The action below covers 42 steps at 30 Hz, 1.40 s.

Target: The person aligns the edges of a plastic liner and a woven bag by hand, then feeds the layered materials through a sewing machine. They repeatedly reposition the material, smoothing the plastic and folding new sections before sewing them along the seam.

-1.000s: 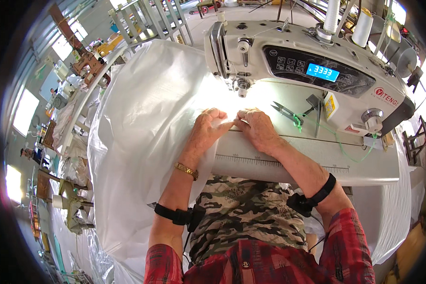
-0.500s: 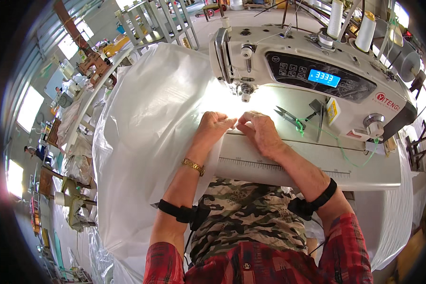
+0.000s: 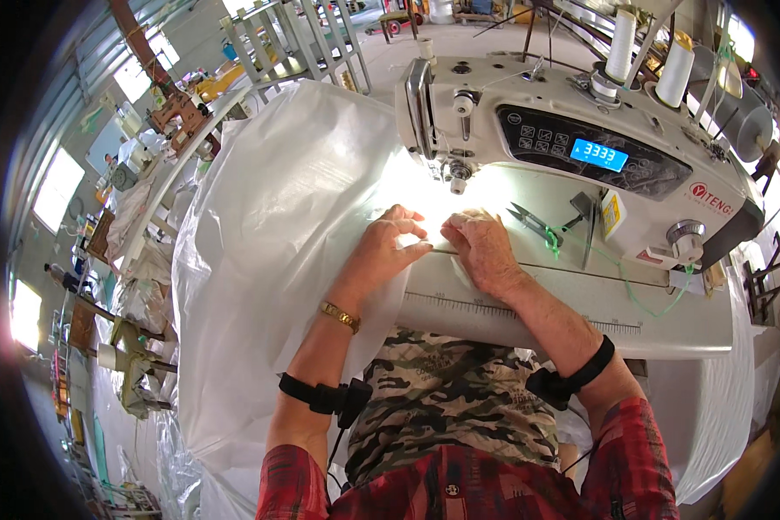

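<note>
Left hand [image 3: 384,253]: I read the fingers as loosely curled, with a gap between thumb and forefinger; nothing visible gripped in that gap. Right hand [image 3: 491,256]: thumb and fingertips drawn close together; glare there, so I cannot tell whether anything is between them.

Change against the frame one second ago: the fingertips then nearly met; I now log a clear gap between the two hands, and the left thumb has opened away from its forefinger. The whole scene sits slightly right and lower in my head view.

Glossy white sheet [image 3: 251,243]: under and beside the left hand, covering the left side of the sewing table [image 3: 667,340] and draping over its front edge.

Counts, moving outward: two bare hands; one gold-coloured bracelet [image 3: 341,317], left wrist; two black arm straps [image 3: 308,395], one per forearm. One lockstitch sewing machine [image 3: 485,95], its needle end above and between the hands, work light bright below. One lit blue display [image 3: 600,156]. One pair of thread snips [image 3: 529,224], right of the right hand, with green thread [image 3: 553,247] at its handle end. One ruler scale [image 3: 459,303] along the table front. Two tall white thread cones [image 3: 674,76] above the machine.
</note>
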### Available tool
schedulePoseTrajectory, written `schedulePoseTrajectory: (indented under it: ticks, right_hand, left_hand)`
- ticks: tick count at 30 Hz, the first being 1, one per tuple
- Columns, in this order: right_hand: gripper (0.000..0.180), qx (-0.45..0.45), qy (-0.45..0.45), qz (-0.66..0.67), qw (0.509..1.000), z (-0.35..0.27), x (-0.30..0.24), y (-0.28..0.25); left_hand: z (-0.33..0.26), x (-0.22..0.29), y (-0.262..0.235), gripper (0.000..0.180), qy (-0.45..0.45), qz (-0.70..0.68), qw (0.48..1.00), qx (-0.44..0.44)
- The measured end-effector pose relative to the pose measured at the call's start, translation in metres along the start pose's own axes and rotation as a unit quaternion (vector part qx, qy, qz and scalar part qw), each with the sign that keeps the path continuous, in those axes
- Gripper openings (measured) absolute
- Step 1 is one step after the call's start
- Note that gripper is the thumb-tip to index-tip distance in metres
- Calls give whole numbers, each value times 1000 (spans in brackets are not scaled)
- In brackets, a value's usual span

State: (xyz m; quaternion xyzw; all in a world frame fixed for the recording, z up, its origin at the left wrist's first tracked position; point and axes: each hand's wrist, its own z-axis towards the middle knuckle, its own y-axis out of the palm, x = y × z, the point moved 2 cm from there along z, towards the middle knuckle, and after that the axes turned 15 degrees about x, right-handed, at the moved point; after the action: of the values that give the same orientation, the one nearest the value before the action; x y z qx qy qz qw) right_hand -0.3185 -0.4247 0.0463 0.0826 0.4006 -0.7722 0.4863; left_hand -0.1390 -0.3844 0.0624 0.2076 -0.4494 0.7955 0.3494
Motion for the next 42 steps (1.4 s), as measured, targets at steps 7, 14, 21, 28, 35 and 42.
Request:
schedulePoseTrajectory:
  ticks: [7,14,21,28,35,42]
  right_hand:
    - [18,-40,30,-56,997,3,1,4]
    - [21,-61,11,-102,993,2,-2,7]
    - [22,-87,19,-126,988,2,-7,6]
    - [9,-40,-64,-164,983,-1,-10,8]
    - [23,-104,-114,-230,961,-6,-18,-1]
    - [31,-147,-120,-274,943,-6,-19,-4]
  left_hand:
    - [2,-7,12,19,-7,49,999,20]
    - [1,-3,17,21,39,123,990,54]
    - [-3,1,20,17,46,171,981,81]
    - [-1,4,23,11,76,178,977,94]
    - [-14,-2,22,12,165,211,962,55]
    - [-10,-5,20,15,174,203,963,32]
